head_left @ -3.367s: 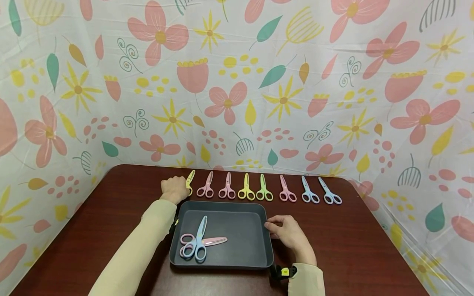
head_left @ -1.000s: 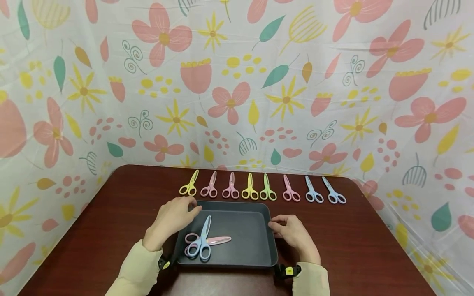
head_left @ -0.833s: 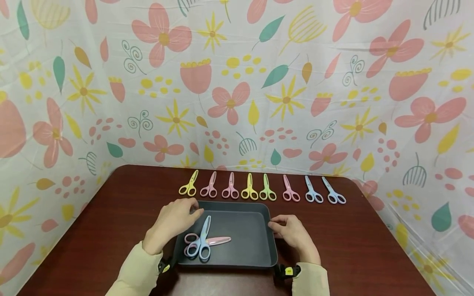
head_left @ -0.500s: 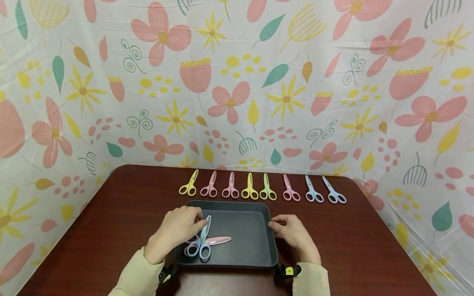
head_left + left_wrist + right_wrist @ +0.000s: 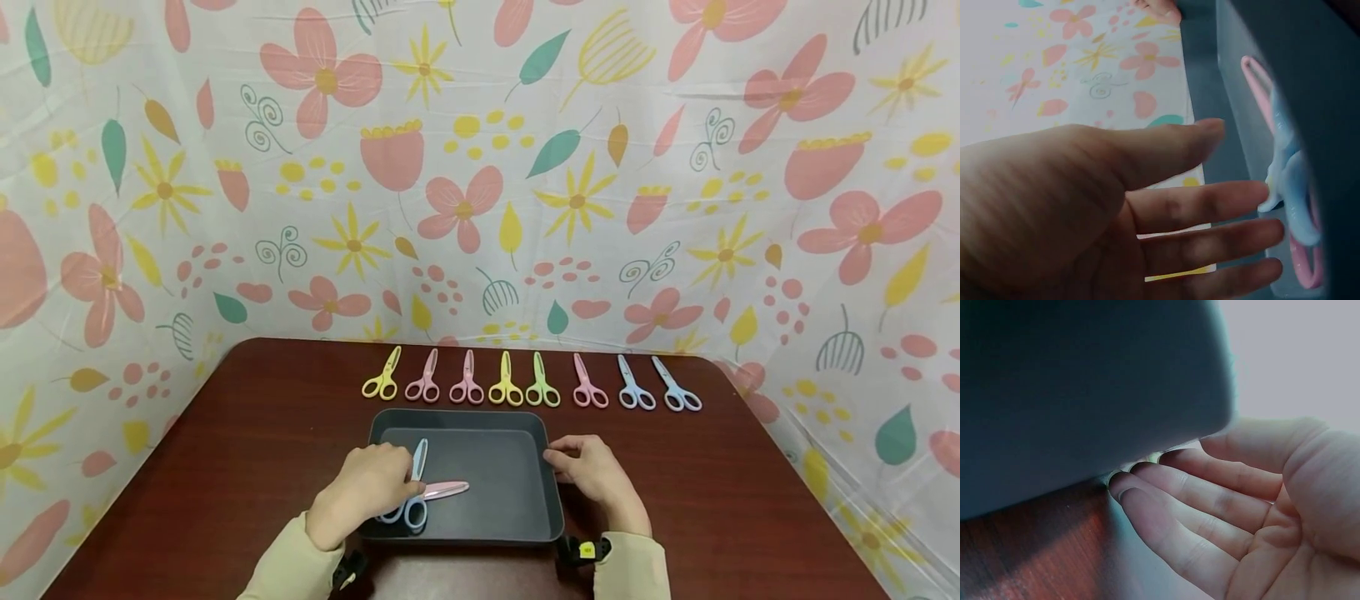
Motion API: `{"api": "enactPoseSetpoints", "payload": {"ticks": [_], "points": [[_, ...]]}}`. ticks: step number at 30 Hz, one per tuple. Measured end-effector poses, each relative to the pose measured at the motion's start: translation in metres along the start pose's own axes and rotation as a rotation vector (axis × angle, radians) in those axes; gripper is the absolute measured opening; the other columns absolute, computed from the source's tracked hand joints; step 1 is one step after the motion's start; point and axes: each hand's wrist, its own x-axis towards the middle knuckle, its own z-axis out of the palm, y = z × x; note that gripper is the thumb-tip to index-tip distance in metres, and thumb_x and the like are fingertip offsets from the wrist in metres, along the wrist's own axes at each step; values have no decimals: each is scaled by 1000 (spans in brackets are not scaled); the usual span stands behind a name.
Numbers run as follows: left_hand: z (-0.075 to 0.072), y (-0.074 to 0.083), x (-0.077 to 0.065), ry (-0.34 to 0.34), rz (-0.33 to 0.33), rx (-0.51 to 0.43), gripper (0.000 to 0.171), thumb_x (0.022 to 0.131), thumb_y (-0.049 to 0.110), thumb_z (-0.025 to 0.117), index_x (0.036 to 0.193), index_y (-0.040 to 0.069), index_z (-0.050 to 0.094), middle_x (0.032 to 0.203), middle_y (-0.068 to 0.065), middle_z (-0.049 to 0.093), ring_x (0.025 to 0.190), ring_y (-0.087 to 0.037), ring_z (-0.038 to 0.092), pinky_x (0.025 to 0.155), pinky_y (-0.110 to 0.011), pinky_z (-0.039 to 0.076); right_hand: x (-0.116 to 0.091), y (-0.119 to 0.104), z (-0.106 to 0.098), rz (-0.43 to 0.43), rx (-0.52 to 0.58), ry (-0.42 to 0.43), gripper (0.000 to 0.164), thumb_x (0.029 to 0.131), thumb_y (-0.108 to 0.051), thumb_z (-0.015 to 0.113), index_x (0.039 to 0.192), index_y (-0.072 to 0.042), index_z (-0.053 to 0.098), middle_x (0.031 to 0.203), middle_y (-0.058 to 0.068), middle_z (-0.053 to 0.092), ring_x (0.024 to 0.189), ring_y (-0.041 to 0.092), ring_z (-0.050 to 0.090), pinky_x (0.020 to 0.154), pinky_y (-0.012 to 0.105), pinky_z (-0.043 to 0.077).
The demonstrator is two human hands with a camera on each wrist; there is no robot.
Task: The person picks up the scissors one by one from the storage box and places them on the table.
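Note:
A dark grey tray [image 5: 487, 521] sits near the table's front. Blue-handled scissors [image 5: 415, 514] lie in its left part across pink scissors [image 5: 447, 489], whose handles are mostly covered. My left hand [image 5: 367, 487] is over the tray's left side, right at these scissors. In the left wrist view its fingers [image 5: 1210, 203] are extended and the thumb stands apart; nothing is gripped. My right hand [image 5: 596, 475] rests at the tray's right edge. Its fairly straight fingers [image 5: 1188, 497] touch the tray's side, with the thumb beside the rim.
Behind the tray, several scissors lie in a row: yellow scissors [image 5: 382, 375] at the left end, then pink, yellow, green scissors [image 5: 541, 382], pink, and blue scissors [image 5: 675, 387] at the right end. A flowered cloth [image 5: 480, 183] hangs behind the brown table [image 5: 720, 500].
My left hand has come from the yellow scissors at the row's left end, back over the tray's left edge and down to the blue scissors. The right hand has stayed at the tray.

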Motion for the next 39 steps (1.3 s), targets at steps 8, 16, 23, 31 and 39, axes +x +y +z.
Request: {"api": "enactPoseSetpoints", "payload": {"ticks": [8,16,23,31,39], "points": [[7,4,-1,-6,-21,85,41,84,37,75,57,17,51,58,4,45,54,-15,45,53,-39,39,-1,1,-1,7,-8,-2,19,91,-8,67,106,3,71,94,9,70,77,25,70,71,40,56],[9,4,-1,4,-42,117,42,80,38,79,58,16,51,58,3,46,54,-16,47,53,-40,42,0,-1,-1,-7,-8,-5,18,91,-8,66,105,3,71,93,9,70,77,24,70,70,40,56],[11,5,1,-1,-57,177,42,72,39,84,58,17,52,62,2,50,61,-19,52,70,-47,42,-1,-3,-1,1,-6,-4,19,91,-8,66,106,4,70,93,9,70,76,25,70,70,41,56],[14,8,0,-10,-71,268,46,68,52,82,64,16,54,68,-1,55,71,-21,56,77,-49,38,-1,-2,0,8,-1,-1,19,91,-8,66,106,4,70,93,9,70,76,25,70,71,41,56],[18,6,2,31,-53,250,33,71,34,82,64,16,55,67,0,54,71,-22,54,75,-49,38,-2,-2,-1,5,-2,0,20,91,-8,67,106,4,70,93,9,70,77,25,70,70,40,56]]}}
